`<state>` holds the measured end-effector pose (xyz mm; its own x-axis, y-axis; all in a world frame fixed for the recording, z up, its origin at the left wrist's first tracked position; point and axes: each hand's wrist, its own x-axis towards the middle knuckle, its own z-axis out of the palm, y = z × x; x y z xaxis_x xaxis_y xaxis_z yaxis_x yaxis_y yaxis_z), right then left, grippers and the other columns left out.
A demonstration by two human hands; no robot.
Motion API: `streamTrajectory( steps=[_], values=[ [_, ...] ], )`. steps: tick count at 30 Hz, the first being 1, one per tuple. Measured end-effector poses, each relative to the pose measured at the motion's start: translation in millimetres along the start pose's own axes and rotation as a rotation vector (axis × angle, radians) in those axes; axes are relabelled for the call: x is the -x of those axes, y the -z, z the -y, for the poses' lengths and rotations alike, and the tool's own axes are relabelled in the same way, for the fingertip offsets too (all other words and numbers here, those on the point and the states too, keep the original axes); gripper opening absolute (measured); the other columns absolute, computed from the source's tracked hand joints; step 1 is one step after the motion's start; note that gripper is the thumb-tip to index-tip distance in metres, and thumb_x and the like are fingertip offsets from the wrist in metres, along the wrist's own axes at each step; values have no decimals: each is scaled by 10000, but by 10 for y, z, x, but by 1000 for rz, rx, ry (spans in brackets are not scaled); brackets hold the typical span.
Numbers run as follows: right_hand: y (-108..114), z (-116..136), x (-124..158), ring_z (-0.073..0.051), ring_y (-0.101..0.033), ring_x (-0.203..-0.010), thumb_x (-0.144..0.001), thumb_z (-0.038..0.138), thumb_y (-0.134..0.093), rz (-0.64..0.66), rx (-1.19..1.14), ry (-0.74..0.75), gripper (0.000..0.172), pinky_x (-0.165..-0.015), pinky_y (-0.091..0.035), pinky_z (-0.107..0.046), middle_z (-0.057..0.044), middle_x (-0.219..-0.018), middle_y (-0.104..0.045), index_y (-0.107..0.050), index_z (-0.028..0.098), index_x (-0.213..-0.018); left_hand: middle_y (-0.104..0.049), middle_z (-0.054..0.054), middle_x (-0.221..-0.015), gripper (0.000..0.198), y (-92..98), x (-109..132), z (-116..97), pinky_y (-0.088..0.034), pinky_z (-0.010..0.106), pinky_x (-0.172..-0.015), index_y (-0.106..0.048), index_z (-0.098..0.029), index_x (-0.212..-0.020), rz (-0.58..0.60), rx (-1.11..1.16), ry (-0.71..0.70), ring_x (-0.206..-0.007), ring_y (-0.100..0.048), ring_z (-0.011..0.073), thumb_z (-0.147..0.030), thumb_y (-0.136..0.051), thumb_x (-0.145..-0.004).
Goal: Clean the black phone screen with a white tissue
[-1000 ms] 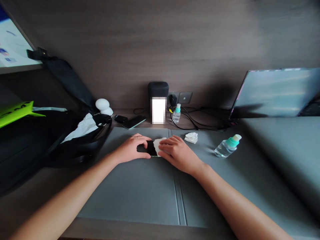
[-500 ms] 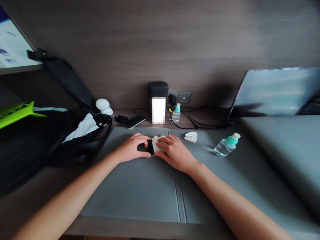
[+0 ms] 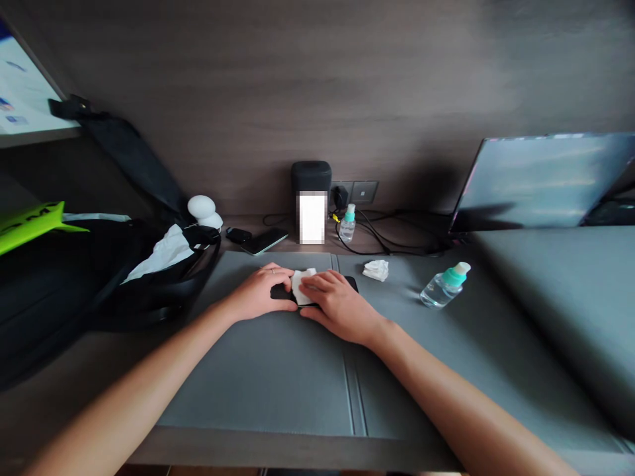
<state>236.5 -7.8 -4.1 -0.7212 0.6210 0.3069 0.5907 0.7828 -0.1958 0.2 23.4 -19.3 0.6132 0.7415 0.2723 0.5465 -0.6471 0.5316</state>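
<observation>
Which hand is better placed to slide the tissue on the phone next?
Probably the right hand: its fingers rest on the tissue, while the left hand holds the phone at one end.

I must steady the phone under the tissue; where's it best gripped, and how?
Probably pinch the phone by its long edges at the left end, from the left, as the left hand does: it's flat; tissue and right hand cover its middle.
</observation>
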Motion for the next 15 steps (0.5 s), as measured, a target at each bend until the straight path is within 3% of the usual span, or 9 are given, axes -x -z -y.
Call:
streamTrajectory(
  steps=[3,6,11,15],
  values=[
    [44,5,39,-251,-539,-1179,-972,324,-550,62,-34,26,293,-1090,-308,-516,-77,-1297,-618,-621,235,-1242,-660,22,-1258,218,1,3,6,-446,433,-985,-595,-227,-786,7,0,5,-1154,-565,252,-320,-790,-755],
    [99,-66,107,-238,-570,-1132,-992,356,-516,44,-40,-21,254,-1096,-273,-545,-57,-1233,-654,-660,241,-1167,-650,21,-1280,235,1,9,16,-446,441,-987,-590,-224,-783,2,-12,18,-1158,-560,251,-342,-792,-757],
    [64,-65,66,-224,-587,-1002,-1000,426,-473,-37,0,-63,326,-964,-405,-443,-97,-1106,-665,-683,192,-1085,-658,28,-1260,226,-6,9,12,-455,456,-979,-586,-224,-783,3,-3,13,-1154,-562,256,-330,-785,-763],
    [22,3,4,-212,-582,-1009,-1006,433,-456,-24,-26,9,341,-979,-394,-421,-90,-1104,-657,-679,190,-1094,-659,36,-1260,216,-10,10,10,-446,459,-992,-589,-230,-793,-4,0,15,-1164,-564,257,-337,-774,-774]
  ],
)
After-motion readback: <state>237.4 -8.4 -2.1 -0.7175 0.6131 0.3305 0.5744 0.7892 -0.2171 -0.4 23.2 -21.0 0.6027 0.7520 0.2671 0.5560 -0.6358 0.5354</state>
